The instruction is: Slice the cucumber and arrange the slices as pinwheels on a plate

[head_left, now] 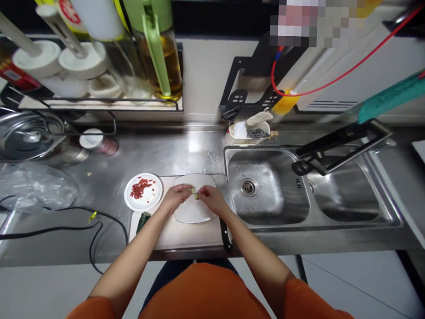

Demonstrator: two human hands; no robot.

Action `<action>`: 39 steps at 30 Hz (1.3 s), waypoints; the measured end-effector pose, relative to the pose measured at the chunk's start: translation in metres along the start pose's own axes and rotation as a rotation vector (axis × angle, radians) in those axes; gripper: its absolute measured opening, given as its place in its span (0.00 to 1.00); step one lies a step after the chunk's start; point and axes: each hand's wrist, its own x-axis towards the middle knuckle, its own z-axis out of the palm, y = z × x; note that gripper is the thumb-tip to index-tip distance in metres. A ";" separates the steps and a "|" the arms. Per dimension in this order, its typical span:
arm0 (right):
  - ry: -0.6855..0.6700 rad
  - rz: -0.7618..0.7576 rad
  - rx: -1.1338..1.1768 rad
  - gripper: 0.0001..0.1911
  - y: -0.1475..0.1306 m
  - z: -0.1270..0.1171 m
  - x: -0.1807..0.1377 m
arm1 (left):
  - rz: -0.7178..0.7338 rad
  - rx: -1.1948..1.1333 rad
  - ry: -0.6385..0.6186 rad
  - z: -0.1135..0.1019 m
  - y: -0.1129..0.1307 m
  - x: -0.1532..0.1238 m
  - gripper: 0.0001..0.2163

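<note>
While both hands meet over the middle of the cutting board [182,240], I read the grip as follows. Left hand [175,196] and right hand [211,197] each pinch one end of a small pale green piece [194,193] between thumb and fingertips. The other fingers are curled in, not spread. The piece hangs just above the far half of a white plate [193,215] that lies on the board. I judge that holding it there lets anything that drops land on the plate, not on the bench [171,153].

A round dish [153,201] of red bits sits at the board's far left corner, touching or just beside the plate; I cannot tell which. A dark green vegetable end [143,221] lies at the board's left edge, near the left forearm. A knife [225,234] lies along the board's right edge, handle toward the bench's front edge, probably parked clear of the wrists.

Room for moving: the widest travel is back along the board's near strip. On the right, the sink [284,206] rim begins just beside the knife. On the left, a black cable [91,229] loops across the bench, well apart from the hands.
</note>
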 end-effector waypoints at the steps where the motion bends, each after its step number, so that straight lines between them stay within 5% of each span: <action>1: 0.017 0.028 0.035 0.04 0.001 0.001 0.003 | 0.030 0.039 0.004 0.001 0.002 0.003 0.17; 10: 0.176 0.237 0.016 0.03 -0.003 0.010 0.036 | 0.333 0.620 0.235 0.007 0.018 0.023 0.08; 15: 0.228 0.174 -0.235 0.04 0.003 0.013 0.044 | 0.444 0.889 0.298 0.011 0.019 0.028 0.07; 22: 0.241 0.130 -0.501 0.06 -0.005 0.015 0.037 | 0.487 0.971 0.329 0.013 0.013 0.032 0.07; 25: 0.256 0.034 -0.648 0.08 -0.006 0.016 0.029 | 0.515 0.964 0.344 0.013 0.010 0.033 0.07; 31: 0.276 -0.389 -0.906 0.15 0.014 0.022 0.006 | 0.511 0.956 0.364 0.014 0.008 0.036 0.08; 39: 0.280 -0.398 -1.019 0.20 0.029 0.032 -0.001 | 0.594 0.970 0.392 0.011 0.008 0.035 0.09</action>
